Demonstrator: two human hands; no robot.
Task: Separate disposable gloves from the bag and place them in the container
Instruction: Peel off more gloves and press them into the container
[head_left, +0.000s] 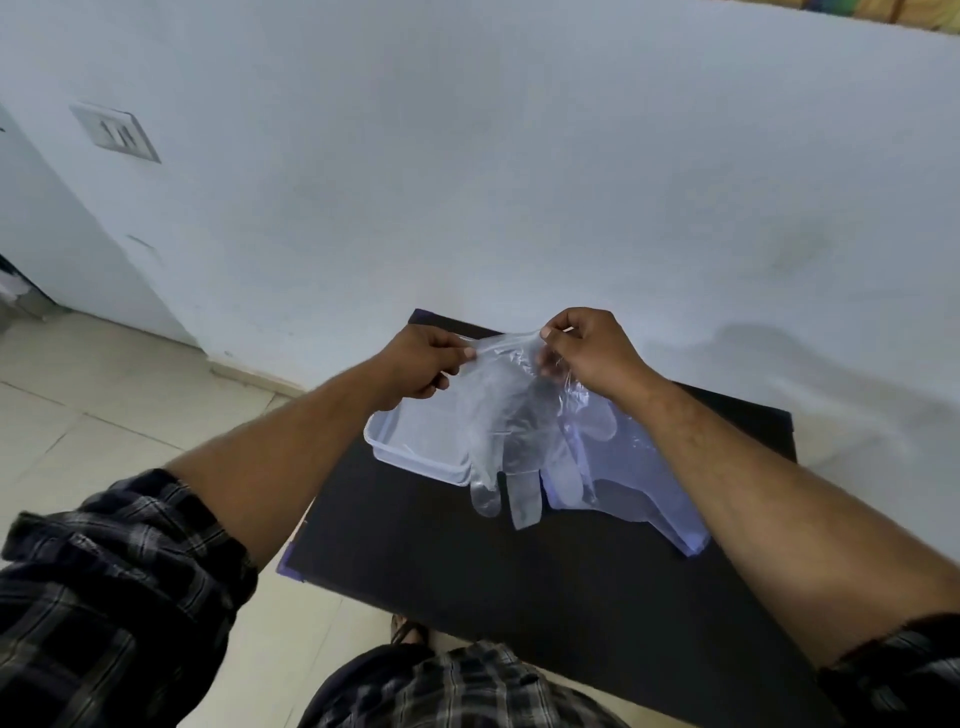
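A clear disposable glove (498, 431) hangs in the air above the dark table (467, 571), fingers pointing down. My left hand (421, 364) pinches its cuff on the left, and my right hand (587, 353) pinches the cuff on the right, pulling it apart. Below and left of the glove sits a shallow translucent white container (410, 447). A clear plastic bag with more gloves (639, 483) lies flat on the table under my right forearm, partly hidden by the hanging glove.
The table stands against a white wall (519, 182). Tiled floor (104, 405) lies to the left. A switch plate (117, 132) is on the wall at upper left. A sandalled foot (408, 631) shows under the table's near edge.
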